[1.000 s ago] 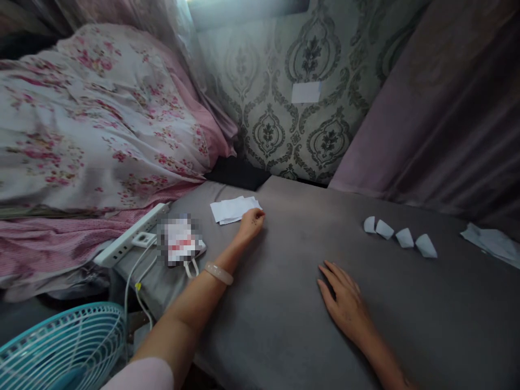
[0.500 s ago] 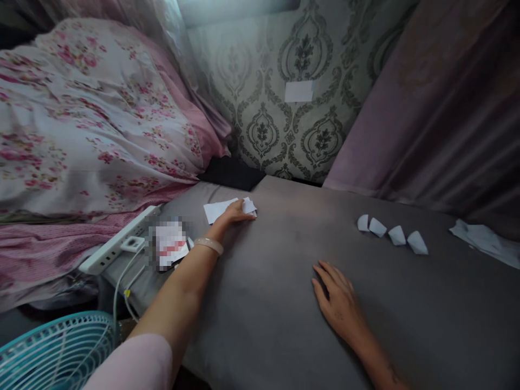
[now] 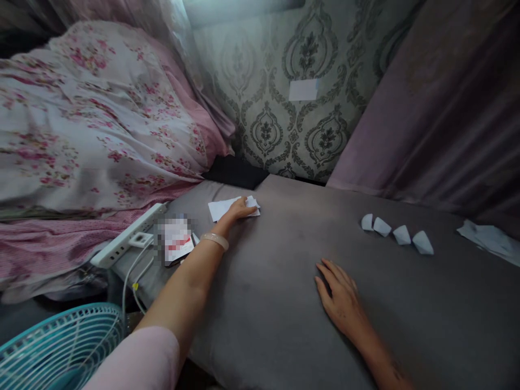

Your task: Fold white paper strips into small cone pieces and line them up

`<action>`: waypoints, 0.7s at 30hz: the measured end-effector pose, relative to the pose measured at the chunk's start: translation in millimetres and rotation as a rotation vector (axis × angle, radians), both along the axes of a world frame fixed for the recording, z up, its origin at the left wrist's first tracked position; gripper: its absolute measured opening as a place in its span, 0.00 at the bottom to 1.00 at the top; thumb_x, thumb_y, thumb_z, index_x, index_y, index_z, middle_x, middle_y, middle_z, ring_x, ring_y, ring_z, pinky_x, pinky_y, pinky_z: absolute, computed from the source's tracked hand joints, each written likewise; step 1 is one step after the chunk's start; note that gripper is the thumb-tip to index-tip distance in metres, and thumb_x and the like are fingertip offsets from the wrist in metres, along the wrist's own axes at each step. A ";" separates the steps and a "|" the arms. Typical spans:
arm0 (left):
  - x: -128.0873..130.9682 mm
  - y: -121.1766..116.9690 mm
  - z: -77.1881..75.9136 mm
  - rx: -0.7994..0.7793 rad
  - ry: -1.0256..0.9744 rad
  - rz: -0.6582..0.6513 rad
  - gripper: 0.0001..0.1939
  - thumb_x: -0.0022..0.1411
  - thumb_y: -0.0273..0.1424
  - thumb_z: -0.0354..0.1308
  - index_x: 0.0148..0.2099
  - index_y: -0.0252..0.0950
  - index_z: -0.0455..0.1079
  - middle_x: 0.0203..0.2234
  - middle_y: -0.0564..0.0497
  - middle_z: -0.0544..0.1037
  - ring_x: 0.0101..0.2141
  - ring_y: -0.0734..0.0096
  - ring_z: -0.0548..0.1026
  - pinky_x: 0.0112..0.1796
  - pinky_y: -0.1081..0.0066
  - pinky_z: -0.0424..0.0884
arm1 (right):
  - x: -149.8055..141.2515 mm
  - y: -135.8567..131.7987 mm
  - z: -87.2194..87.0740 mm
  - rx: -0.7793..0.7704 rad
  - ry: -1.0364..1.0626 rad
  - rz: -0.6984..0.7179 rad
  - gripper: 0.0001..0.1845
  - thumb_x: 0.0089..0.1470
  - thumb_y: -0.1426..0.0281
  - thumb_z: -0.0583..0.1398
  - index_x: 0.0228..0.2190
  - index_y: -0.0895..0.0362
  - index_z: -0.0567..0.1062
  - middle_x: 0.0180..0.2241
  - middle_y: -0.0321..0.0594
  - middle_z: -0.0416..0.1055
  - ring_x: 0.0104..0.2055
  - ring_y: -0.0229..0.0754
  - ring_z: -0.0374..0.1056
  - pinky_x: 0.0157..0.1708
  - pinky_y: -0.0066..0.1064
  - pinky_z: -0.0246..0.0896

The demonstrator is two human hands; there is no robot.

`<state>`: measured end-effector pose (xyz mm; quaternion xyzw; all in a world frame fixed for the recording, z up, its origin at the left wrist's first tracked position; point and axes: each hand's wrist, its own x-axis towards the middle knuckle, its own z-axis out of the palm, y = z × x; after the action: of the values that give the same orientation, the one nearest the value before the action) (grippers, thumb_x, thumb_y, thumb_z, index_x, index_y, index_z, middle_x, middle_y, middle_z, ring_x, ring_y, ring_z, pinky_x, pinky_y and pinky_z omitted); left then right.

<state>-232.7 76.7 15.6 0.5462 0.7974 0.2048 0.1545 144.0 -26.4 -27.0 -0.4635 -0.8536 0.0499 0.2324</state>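
Observation:
At the far left part of the grey-covered surface, my left hand (image 3: 240, 208) lies over a small stack of white paper sheets (image 3: 220, 209). Its thumb and fingers close on the right end of the stack, where a few corners stick out unevenly; the fingertips are partly hidden. My right hand (image 3: 339, 295) rests palm down on the grey cover (image 3: 280, 281), fingers stretched out and holding nothing. Beyond it to the right, several folded white paper pieces (image 3: 402, 235) with pointed shapes stand in a slanting row.
Crumpled whitish sheets (image 3: 489, 241) lie at the far right. On the left are a white power strip (image 3: 125, 238) with cables, a blurred-out item (image 3: 176, 241) and a turquoise fan (image 3: 65, 346). A black folded cloth (image 3: 235, 172) sits by the patterned wall (image 3: 264, 130).
My left thumb has shifted from the near edge of the stack up onto the sheets. My right hand keeps its place on the cover. The whole view has shifted slightly.

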 end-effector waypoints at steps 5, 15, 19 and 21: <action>6.9 0.5 2.9 0.040 -0.012 0.041 0.24 0.58 0.42 0.54 0.51 0.30 0.68 0.49 0.36 0.74 0.48 0.54 0.73 0.44 0.69 0.66 | -1.0 -2.5 2.9 -0.012 -0.001 -0.010 0.23 0.60 0.64 0.49 0.50 0.61 0.72 0.55 0.50 0.66 0.58 0.51 0.60 0.55 0.47 0.56; 19.6 -16.7 27.9 0.324 -0.137 0.163 0.10 0.59 0.30 0.50 0.36 0.32 0.72 0.35 0.40 0.78 0.42 0.56 0.74 0.42 0.66 0.66 | -0.9 -5.2 5.0 0.000 0.042 -0.012 0.21 0.60 0.65 0.49 0.49 0.59 0.73 0.54 0.49 0.68 0.57 0.51 0.61 0.56 0.47 0.57; 39.3 -26.9 66.9 0.542 -0.267 0.188 0.20 0.65 0.39 0.44 0.46 0.31 0.70 0.36 0.44 0.78 0.42 0.58 0.74 0.40 0.67 0.68 | -0.4 -6.8 6.0 -0.011 0.067 -0.018 0.20 0.60 0.65 0.50 0.49 0.56 0.73 0.54 0.48 0.68 0.57 0.51 0.62 0.56 0.49 0.57; 57.8 -35.2 83.7 0.566 -0.410 0.121 0.23 0.65 0.42 0.43 0.51 0.30 0.67 0.34 0.44 0.78 0.37 0.61 0.76 0.38 0.66 0.71 | -0.4 -6.4 6.3 -0.025 0.102 -0.015 0.20 0.59 0.65 0.51 0.48 0.56 0.74 0.54 0.48 0.68 0.57 0.52 0.62 0.56 0.49 0.56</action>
<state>-174.9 41.5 99.3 0.4667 0.6923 0.5319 0.1413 143.5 -32.8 -20.7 -0.4697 -0.8364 0.0825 0.2703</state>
